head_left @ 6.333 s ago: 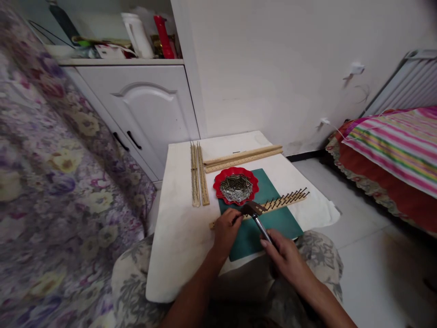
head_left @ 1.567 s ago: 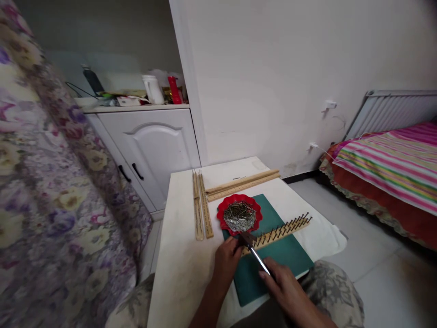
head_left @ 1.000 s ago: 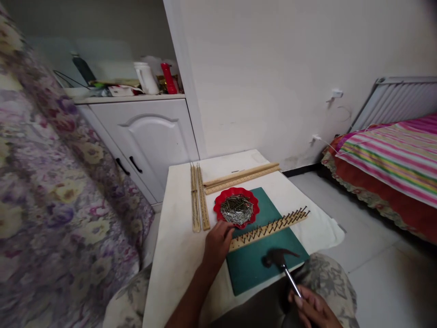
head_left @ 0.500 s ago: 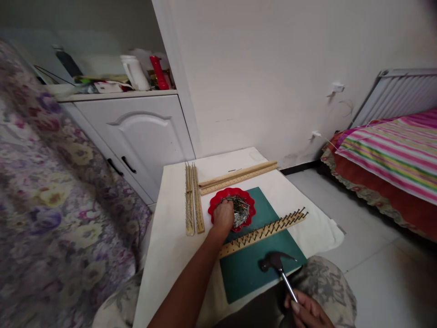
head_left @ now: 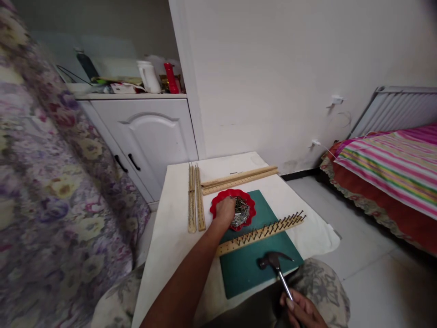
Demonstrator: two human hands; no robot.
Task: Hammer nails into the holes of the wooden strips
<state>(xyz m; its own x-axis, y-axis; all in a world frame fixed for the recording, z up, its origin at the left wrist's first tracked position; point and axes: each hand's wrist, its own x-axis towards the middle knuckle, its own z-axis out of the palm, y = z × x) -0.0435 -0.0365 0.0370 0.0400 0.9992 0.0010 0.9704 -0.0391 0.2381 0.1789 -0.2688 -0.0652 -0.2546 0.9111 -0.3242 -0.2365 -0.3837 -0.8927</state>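
Note:
My left hand [head_left: 225,211] reaches down into a red scalloped bowl [head_left: 251,210] of loose nails [head_left: 241,212]. Its fingertips are hidden among the nails, so whether they grip any cannot be seen. In my right hand [head_left: 300,306] is a claw hammer [head_left: 276,262], closed round the shiny handle, its dark head over the green board [head_left: 244,275]. Across that board lies a drilled wooden strip [head_left: 235,245]. Slanted nails [head_left: 283,223] stand in rows along much of it, while holes show bare at its left end.
On the white-covered table [head_left: 170,255] two nail-studded strips [head_left: 200,205] lie lengthwise at left. More drilled wooden strips [head_left: 239,180] lie at the back. A white cabinet [head_left: 150,132] and wall stand behind, a flowered curtain [head_left: 68,182] at left, a bed [head_left: 403,159] at right.
The view has shifted slightly, so the scene sits a little differently. My left hand stays in the bowl, and my right hand still holds the hammer over the board's near edge.

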